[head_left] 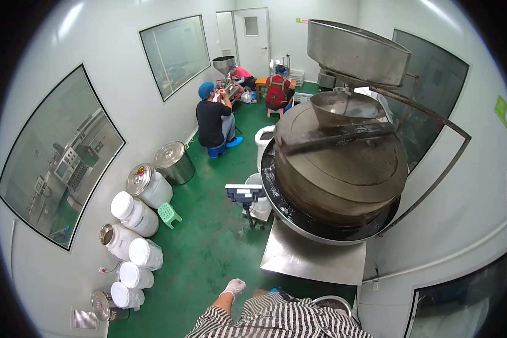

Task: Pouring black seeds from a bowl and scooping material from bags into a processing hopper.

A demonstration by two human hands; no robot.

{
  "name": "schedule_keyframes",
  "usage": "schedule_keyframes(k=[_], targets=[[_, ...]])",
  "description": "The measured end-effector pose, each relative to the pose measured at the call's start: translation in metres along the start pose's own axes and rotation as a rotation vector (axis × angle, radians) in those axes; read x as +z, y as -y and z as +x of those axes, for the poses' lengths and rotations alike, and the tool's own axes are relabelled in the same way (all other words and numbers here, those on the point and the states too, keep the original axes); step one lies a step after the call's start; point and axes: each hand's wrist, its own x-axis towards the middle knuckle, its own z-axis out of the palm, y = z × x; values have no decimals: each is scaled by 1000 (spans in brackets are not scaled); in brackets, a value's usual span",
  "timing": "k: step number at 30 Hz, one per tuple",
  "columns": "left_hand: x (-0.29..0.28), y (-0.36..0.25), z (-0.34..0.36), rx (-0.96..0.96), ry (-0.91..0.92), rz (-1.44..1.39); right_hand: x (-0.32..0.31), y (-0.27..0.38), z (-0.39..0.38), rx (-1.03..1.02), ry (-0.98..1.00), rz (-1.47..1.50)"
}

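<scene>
A worker in a black-and-white striped top [287, 318] stands at the near edge of a green-floored workroom, the gloved left hand [235, 286] held out over the floor, its fingers narrowly gathered; whether anything is pinched in them cannot be told. The right hand is out of view, so its state cannot be told either. Nearest at hand are a bare steel bench [315, 262], just beyond and to the right, and a round metal bowl [348, 305] of dark contents at the worker's right side, partly hidden by the striped cloth. Above the bench stands a large millstone [343, 174] in a dark-coated pan [321, 238], under a steel hopper [355, 53]. Careful work here would seem to call for keeping the glove clean and off the floor, loose sleeves well apart from the stone and pan, and the bowl level, clear of knocks from the elbow. At the far end, three seated or crouching co-workers [211, 124] attend to other equipment; white tubs [146, 253] line the left wall.
</scene>
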Motion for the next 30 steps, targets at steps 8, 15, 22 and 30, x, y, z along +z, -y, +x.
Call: schedule_keyframes(k=[8,15,22,30], targets=[[48,10,41,277,156,464,4,39,-13,-16,-90,338],[32,-48,-1,250,194,345,7,48,16,-286,-210,221],[38,-31,18,285,219,533,-5,48,39,-558,-356,30],[38,-12,7,312,241,446,-6,8,42,-797,-407,-279]])
